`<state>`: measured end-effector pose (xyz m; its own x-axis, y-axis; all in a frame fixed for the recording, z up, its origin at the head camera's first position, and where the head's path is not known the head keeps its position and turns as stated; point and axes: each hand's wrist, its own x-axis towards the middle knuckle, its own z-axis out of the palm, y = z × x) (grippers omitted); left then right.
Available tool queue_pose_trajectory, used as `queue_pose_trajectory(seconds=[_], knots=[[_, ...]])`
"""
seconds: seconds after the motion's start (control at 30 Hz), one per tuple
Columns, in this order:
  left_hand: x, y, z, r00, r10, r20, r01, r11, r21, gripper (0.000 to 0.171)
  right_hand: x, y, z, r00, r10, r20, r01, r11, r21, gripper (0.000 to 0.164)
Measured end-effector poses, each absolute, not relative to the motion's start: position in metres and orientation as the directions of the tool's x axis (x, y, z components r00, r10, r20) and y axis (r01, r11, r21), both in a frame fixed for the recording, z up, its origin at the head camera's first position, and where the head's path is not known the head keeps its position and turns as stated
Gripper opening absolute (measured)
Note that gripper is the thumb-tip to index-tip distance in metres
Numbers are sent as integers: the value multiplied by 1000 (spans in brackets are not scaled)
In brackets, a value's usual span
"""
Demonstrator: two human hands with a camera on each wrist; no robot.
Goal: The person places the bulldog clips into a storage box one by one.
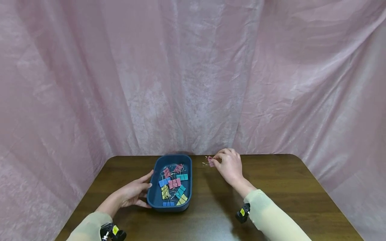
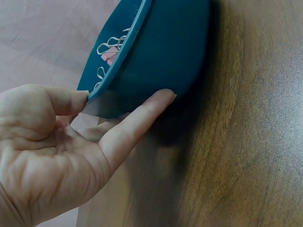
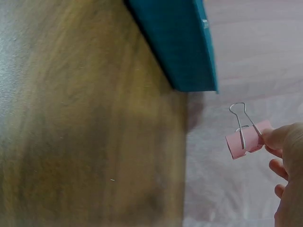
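Note:
A dark blue plastic bin [image 1: 152, 199] stands on the table, with several binder clips in pink, teal, yellow and blue lying inside. My left hand [image 1: 134, 192] holds the bin at its left side, thumb at the rim and fingers spread along the outer wall. In the left wrist view, one finger [image 2: 137, 123] presses the outside of the bin. To the right of the bin, my right hand [image 1: 230, 167] is raised above the table's far part. It pinches a pink binder clip [image 3: 246, 142] by its body between thumb and fingertips, the wire handles pointing toward the bin.
The brown wooden table [image 1: 289, 197] reaches back to a pink velvet curtain [image 1: 193, 83] that hangs behind and at both sides. The table's far edge runs just behind the bin. A small camera is strapped to each wrist.

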<state>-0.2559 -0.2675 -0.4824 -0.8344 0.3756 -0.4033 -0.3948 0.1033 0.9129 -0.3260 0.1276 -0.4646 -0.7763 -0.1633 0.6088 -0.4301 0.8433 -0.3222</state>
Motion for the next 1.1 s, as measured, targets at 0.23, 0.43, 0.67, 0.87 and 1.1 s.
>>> queue_pose_trajectory(seconds=[0.23,0.43,0.67,0.87,1.1], knots=[[-253,-271,-484,-835,368,-408,-398,109,911,67,-324,133,-450,-769,-136,625,-441,820,-365,10],[-254,-270,-485,-837,358,-413,-402,109,909,66,-322,136,-448,-742,-115,661,-465,798,-383,11],[-254,-271,-484,-841,342,-420,-404,119,907,66,-317,138,-436,-700,-107,706,-510,767,-389,10],[-257,-272,-483,-839,340,-424,-407,124,905,67,-313,138,-421,-685,-93,723,-539,732,-416,12],[-260,-273,-482,-840,330,-431,-414,127,902,67,-311,137,-408,-648,-86,757,-582,696,-420,14]])
